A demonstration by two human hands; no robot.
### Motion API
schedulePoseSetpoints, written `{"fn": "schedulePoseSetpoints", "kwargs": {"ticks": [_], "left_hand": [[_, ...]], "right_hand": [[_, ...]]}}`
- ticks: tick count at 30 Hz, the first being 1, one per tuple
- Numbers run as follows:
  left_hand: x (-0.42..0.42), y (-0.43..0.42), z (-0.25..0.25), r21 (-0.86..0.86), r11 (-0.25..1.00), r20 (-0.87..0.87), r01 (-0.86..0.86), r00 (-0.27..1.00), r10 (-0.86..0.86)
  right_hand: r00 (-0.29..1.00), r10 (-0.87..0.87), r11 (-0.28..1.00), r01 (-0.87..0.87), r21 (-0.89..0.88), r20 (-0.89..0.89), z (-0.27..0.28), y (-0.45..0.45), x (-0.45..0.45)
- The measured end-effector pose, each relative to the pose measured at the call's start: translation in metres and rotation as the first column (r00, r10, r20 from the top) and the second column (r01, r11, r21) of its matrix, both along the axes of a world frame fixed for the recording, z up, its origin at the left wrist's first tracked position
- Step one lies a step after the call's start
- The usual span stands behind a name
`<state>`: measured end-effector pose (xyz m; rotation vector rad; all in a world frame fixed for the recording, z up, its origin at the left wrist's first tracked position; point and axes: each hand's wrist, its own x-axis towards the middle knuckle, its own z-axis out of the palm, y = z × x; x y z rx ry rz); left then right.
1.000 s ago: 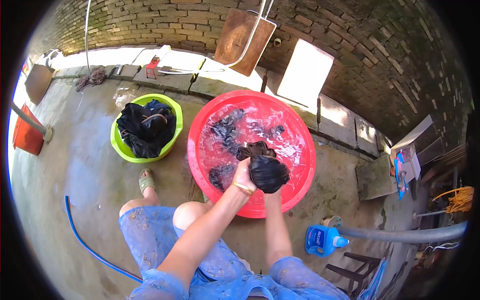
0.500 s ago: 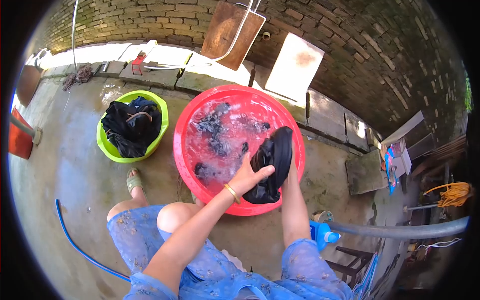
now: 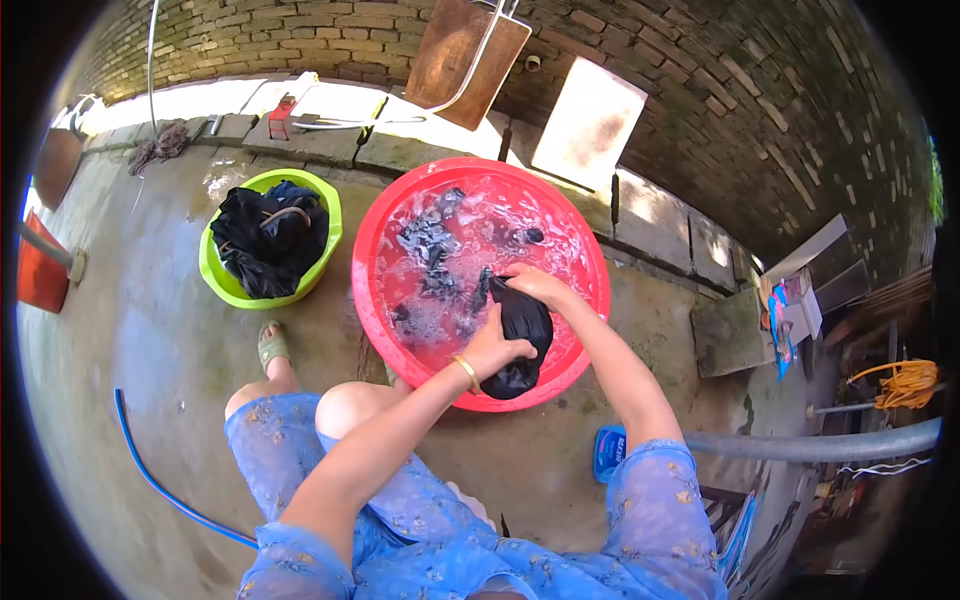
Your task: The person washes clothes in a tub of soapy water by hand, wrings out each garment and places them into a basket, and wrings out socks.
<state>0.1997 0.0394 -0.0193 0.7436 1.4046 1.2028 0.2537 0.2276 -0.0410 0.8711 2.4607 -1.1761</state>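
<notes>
Both of my hands grip a wet black garment point(image 3: 526, 322) over the near right part of a large red basin point(image 3: 366, 270). My left hand point(image 3: 496, 348), with a gold bangle at the wrist, is closed on the garment's left side, thumb on top. At its far end, my right hand point(image 3: 538, 286) is closed on the cloth. The basin holds sudsy water with several dark pieces of cloth point(image 3: 428, 242) partly under the surface. Left of it stands a lime-green basin point(image 3: 333, 212) heaped with dark clothes point(image 3: 270, 245).
A blue bottle point(image 3: 608, 453) stands at the right by a grey pipe point(image 3: 800, 446). A blue hose point(image 3: 165, 495) lies on the concrete at the left. Boards point(image 3: 590, 125) lean on the brick wall. A red bucket point(image 3: 42, 270) is at far left.
My right hand has come up from behind the garment's right side to its far end. The garment has shifted left and looks more bunched. The left hand keeps its hold.
</notes>
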Motion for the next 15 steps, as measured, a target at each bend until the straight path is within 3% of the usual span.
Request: {"fn": "schedulePoseSetpoints", "kwargs": {"ticks": [1, 2, 3, 5, 6, 7, 9, 12, 13, 15], "left_hand": [[-0.007, -0.002, 0.005, 0.105, 0.993, 0.210, -0.051, 0.977, 0.028], [-0.013, -0.005, 0.013, 0.132, 0.989, 0.461, -0.065, 0.888, -0.003], [-0.018, -0.008, 0.019, 0.055, 0.995, 0.631, -0.081, 0.775, 0.029], [-0.022, -0.011, 0.015, -0.055, 0.996, 0.869, -0.065, 0.488, 0.080], [-0.021, -0.005, -0.002, 0.050, 0.998, 0.963, -0.041, 0.268, -0.037], [-0.019, -0.003, -0.001, 0.055, 0.998, 0.962, -0.036, 0.268, -0.044], [-0.014, 0.003, 0.003, 0.034, 0.968, 0.990, -0.250, 0.141, 0.002], [-0.012, 0.011, -0.002, 0.009, 0.952, 0.999, -0.305, 0.047, 0.005], [-0.012, 0.010, 0.000, 0.017, 0.952, 1.000, -0.305, -0.017, -0.023], [-0.012, 0.007, 0.005, -0.005, 0.949, 0.999, -0.316, 0.031, 0.016]], "right_hand": [[0.996, -0.073, 0.957, 0.058, -0.286, -0.043, 0.006, 0.006, 0.004], [0.990, 0.021, 0.948, -0.063, -0.313, -0.136, -0.009, 0.020, 0.010], [0.967, 0.106, 0.925, -0.182, -0.334, -0.233, -0.024, 0.033, 0.017], [0.851, -0.377, 0.620, -0.061, -0.782, -0.366, -0.003, 0.016, 0.027], [0.757, -0.619, 0.275, -0.039, -0.961, -0.208, 0.004, -0.005, 0.029], [0.654, -0.744, 0.091, -0.097, -0.991, -0.132, -0.010, -0.018, 0.032], [0.418, -0.908, -0.096, -0.249, -0.964, -0.018, -0.055, -0.038, 0.039], [0.184, -0.978, -0.163, -0.349, -0.923, 0.103, -0.111, -0.052, 0.045], [0.150, -0.982, -0.158, -0.348, -0.924, 0.111, -0.116, -0.053, 0.045], [0.142, -0.985, -0.136, -0.329, -0.934, 0.094, -0.119, -0.046, 0.046]]}}
